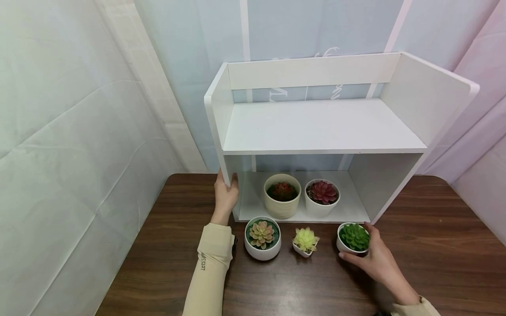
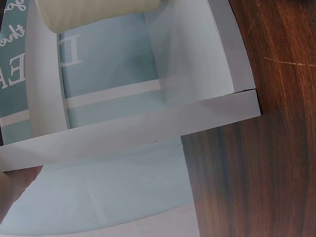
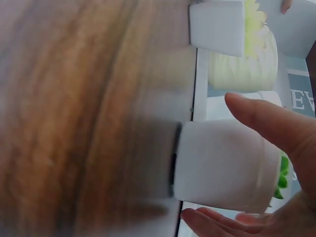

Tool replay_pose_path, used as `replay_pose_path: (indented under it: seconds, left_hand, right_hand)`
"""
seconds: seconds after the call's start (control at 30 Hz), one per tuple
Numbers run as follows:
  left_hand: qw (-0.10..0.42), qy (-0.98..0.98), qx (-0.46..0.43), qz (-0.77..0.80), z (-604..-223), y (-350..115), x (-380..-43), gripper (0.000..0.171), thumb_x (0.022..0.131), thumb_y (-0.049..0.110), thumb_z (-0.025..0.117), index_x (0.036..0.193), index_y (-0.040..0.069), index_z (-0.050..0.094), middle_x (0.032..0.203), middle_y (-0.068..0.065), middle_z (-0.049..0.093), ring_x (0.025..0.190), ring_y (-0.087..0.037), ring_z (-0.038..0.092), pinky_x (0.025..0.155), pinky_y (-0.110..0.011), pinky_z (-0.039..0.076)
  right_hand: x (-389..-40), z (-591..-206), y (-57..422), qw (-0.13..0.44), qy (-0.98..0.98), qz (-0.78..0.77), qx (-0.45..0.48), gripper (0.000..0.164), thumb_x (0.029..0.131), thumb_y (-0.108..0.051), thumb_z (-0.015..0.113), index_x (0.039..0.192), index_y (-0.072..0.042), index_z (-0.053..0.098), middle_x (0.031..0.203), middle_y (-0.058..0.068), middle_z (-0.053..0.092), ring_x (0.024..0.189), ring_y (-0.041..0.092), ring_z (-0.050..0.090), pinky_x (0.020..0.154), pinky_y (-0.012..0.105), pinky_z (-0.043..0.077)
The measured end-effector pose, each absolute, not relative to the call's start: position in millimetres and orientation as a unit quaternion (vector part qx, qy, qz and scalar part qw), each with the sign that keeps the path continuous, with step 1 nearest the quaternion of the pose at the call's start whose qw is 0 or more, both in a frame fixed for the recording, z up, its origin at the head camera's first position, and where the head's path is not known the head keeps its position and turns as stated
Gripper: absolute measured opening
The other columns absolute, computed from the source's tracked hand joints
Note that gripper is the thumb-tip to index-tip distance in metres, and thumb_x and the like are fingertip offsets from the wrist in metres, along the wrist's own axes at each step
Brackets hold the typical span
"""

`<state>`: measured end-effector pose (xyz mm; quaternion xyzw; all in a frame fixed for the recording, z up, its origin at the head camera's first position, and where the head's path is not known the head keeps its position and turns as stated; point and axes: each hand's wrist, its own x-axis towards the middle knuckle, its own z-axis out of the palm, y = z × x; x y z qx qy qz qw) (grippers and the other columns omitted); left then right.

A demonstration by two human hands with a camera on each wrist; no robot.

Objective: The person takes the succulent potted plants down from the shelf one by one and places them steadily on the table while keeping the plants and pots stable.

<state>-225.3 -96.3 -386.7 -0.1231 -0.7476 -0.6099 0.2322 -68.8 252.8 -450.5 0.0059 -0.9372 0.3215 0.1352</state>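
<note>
My left hand (image 1: 226,193) grips the left side panel of a white two-tier shelf (image 1: 324,125), thumb on its inner side. The left wrist view shows the panel's front edge (image 2: 133,136), with only a bit of skin at the left border. My right hand (image 1: 377,259) is spread around a white pot with a green succulent (image 1: 355,237), which stands on the table before the shelf's right front corner. In the right wrist view, the thumb (image 3: 256,111) stands apart from the pot's side (image 3: 222,165), and the other fingers (image 3: 200,222) lie close along its opposite side.
On the lower shelf board stand a cream pot (image 1: 281,208) with a reddish plant and a white pot with a dark red succulent (image 1: 323,192). In front, a round pot with a pinkish succulent (image 1: 262,234) and a small yellow-green succulent (image 1: 305,240) stand on the wooden table (image 1: 300,289).
</note>
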Motion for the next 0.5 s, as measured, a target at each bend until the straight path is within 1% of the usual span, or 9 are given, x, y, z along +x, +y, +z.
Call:
replay_pose_path:
  seconds: [0.1,0.2,0.33,0.43,0.5]
  left_hand:
    - [0.235,-0.747,-0.125,-0.609,-386.5,-96.4,-225.6,0.043,0.096,-0.001,0.046,0.139,-0.003,0.041,0.132,-0.027,0.051,0.125,-0.042,0.048,0.099,-0.061,0.04]
    - [0.233,-0.749,-0.124,-0.608,-377.1,-94.7,-218.5,0.043,0.096,-0.004,0.046,0.138,-0.005,0.04,0.132,-0.029,0.05,0.126,-0.044,0.047,0.099,-0.061,0.04]
    - [0.225,-0.755,-0.118,-0.604,-375.0,-93.5,-218.3,0.043,0.095,-0.008,0.044,0.138,-0.01,0.038,0.132,-0.033,0.048,0.125,-0.047,0.046,0.099,-0.062,0.039]
    - [0.227,-0.755,-0.117,-0.603,-383.7,-94.7,-224.8,0.044,0.095,-0.006,0.045,0.139,-0.007,0.038,0.133,-0.031,0.049,0.125,-0.048,0.046,0.099,-0.062,0.039]
    - [0.23,-0.752,-0.118,-0.606,-384.6,-95.0,-224.6,0.044,0.096,-0.004,0.046,0.14,-0.005,0.039,0.133,-0.03,0.049,0.126,-0.047,0.046,0.099,-0.062,0.04]
  right_hand:
    - [-68.1,-445.8,253.6,0.14,-0.935,0.325,0.015,0.111,0.059,-0.022,0.09,0.137,0.018,0.023,0.122,0.041,0.047,0.11,0.054,0.049,0.085,0.057,0.039]
    - [-67.3,-439.9,253.9,0.147,-0.933,0.329,0.025,0.114,0.059,-0.021,0.091,0.139,0.019,0.021,0.12,0.038,0.049,0.112,0.05,0.047,0.087,0.055,0.036]
    - [-65.3,-430.8,253.3,0.143,-0.934,0.325,0.027,0.117,0.059,-0.023,0.091,0.142,0.017,0.018,0.118,0.037,0.05,0.113,0.049,0.044,0.086,0.058,0.036]
    - [-63.6,-424.1,252.1,0.138,-0.938,0.315,0.027,0.12,0.059,-0.025,0.091,0.144,0.015,0.017,0.122,0.04,0.044,0.115,0.049,0.041,0.085,0.061,0.037]
    - [-62.9,-419.6,250.2,0.139,-0.94,0.31,0.03,0.12,0.06,-0.026,0.091,0.146,0.014,0.017,0.124,0.04,0.042,0.116,0.048,0.04,0.084,0.062,0.038]
